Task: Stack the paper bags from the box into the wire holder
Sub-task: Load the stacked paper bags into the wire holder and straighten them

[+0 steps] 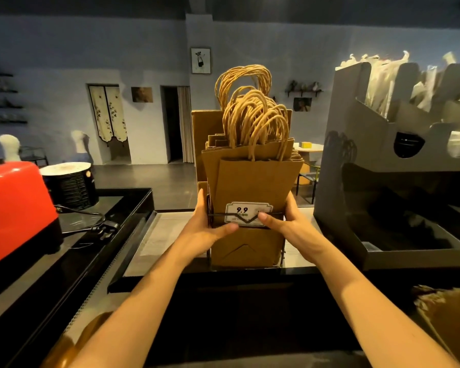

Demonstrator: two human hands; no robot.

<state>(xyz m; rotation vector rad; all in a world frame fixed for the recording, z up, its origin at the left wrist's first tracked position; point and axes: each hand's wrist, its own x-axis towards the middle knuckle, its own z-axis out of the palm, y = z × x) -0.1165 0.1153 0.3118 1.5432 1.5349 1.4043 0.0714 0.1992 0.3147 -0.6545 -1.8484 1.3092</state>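
Upright paper bags (252,181) fill the wire holder (284,245) on the surface (168,235), clasped between the left hand (207,229) and right hand (284,224), thumbs across its front.

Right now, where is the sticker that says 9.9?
Mid head view, the sticker is on the front paper bag, behind a bar of the wire holder, between the left hand and right hand.

The bags (252,187) are standing in the holder (221,214) on the desk (165,235), left hand (207,229) and right hand (287,224) flanking it, a rack (356,155) sitting right, a machine (14,208) left.
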